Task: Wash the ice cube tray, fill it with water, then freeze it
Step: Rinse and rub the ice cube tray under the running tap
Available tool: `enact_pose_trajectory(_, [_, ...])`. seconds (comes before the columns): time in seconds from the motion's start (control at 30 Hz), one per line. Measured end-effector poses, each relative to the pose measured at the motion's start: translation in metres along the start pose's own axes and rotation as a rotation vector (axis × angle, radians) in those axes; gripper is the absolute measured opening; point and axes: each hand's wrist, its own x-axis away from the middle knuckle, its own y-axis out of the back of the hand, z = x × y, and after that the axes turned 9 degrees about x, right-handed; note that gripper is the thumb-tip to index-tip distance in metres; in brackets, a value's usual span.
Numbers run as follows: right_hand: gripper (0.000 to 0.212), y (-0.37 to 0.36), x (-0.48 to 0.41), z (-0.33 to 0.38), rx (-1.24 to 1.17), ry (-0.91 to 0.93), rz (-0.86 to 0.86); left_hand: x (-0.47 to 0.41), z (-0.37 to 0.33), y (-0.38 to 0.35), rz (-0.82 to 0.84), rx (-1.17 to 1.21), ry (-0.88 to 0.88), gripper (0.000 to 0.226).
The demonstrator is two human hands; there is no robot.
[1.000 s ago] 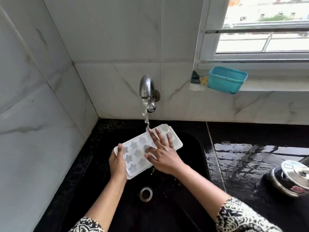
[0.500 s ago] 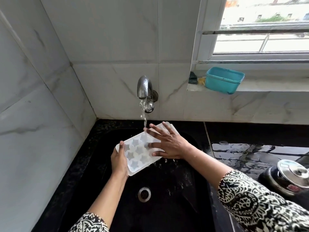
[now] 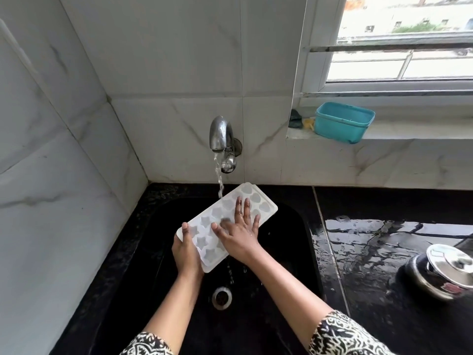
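Note:
A white ice cube tray [image 3: 258, 201] with star and heart moulds is held tilted over the black sink [image 3: 289, 252]. My left hand [image 3: 185, 249] grips its near left end, thumb on the rim. Lying flat on the tray's middle is my right hand [image 3: 239, 233], fingers spread and wet, covering several moulds. Water streams from the steel tap [image 3: 221, 135] onto the tray's far left edge and drips off the tray's lower side toward the drain [image 3: 222, 297].
A teal plastic tub [image 3: 343, 123] sits on the window ledge beside a dark scrubber [image 3: 295, 119]. A steel pot with a lid [image 3: 445, 270] stands on the wet black counter [image 3: 384, 239] at right. White tiled walls close in the left and back.
My right hand slid back over the tray, from sideways across its far end to flat on its middle. The tray tilted slightly under the stream. My left hand keeps its grip.

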Motion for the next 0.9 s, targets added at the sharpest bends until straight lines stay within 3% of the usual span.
enact_pose_trajectory(0.1, [0.058,-0.006,0.002,0.012,-0.065,-0.039,-0.014,0.003,-0.002,0.001,0.028,0.012,-0.015,0.039])
enact_pose_trajectory(0.3, [0.054,-0.005,0.013,-0.015,0.205,0.154,-0.058,-0.002,0.002,0.01,0.035,-0.026,-0.019,0.036])
enact_pose_trajectory(0.47, [0.048,0.003,0.011,-0.04,0.584,0.363,-0.279,0.003,0.006,0.008,0.042,0.024,0.04,0.029])
enact_pose_trajectory(0.6, [0.052,-0.006,0.005,-0.038,0.589,0.36,-0.369,0.002,0.005,0.002,0.022,0.055,0.064,0.023])
enact_pose_trajectory(0.8, [0.059,-0.009,0.012,-0.013,0.204,0.156,-0.069,-0.002,0.002,0.008,0.026,0.015,0.026,0.029])
enact_pose_trajectory(0.9, [0.051,0.003,0.017,-0.027,0.213,0.176,0.002,0.0,-0.001,0.012,0.05,-0.01,0.003,0.028])
